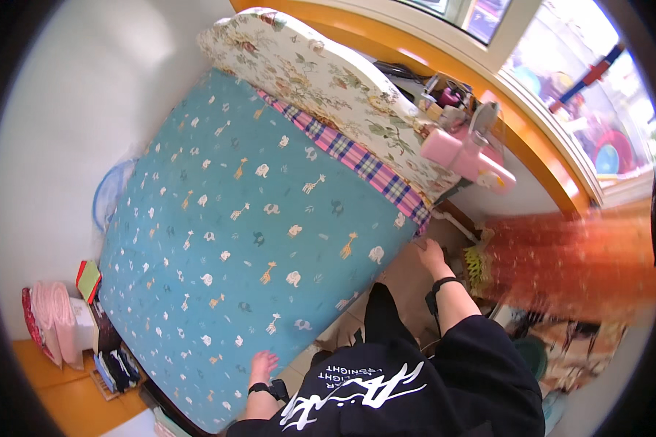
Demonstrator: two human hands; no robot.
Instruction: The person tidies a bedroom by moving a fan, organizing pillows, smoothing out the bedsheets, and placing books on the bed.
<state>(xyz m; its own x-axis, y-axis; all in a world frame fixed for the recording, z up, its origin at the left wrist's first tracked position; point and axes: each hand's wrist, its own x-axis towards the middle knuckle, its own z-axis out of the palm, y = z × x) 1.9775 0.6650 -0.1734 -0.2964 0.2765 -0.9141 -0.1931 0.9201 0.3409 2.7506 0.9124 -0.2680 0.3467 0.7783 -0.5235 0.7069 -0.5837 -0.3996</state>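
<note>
A teal bedsheet (248, 226) printed with giraffes and elephants covers the mattress. At the bed's right corner, below the end of the plaid cloth, my right hand (431, 259) has its fingers curled at the sheet's edge; the fingertips are partly hidden there. My left hand (263, 363) is over the near edge of the bed, fingers stretched out and holding nothing. A pink and navy plaid cloth (372, 169) shows between the sheet and the floral headboard (306, 69).
A pink fan-like device (466, 156) sits by the headboard's right end, with small items on the ledge behind. To the right hangs an orange curtain (576, 262). Folded pink cloth (53, 317) and a rack of dark items (116, 370) stand left of the bed.
</note>
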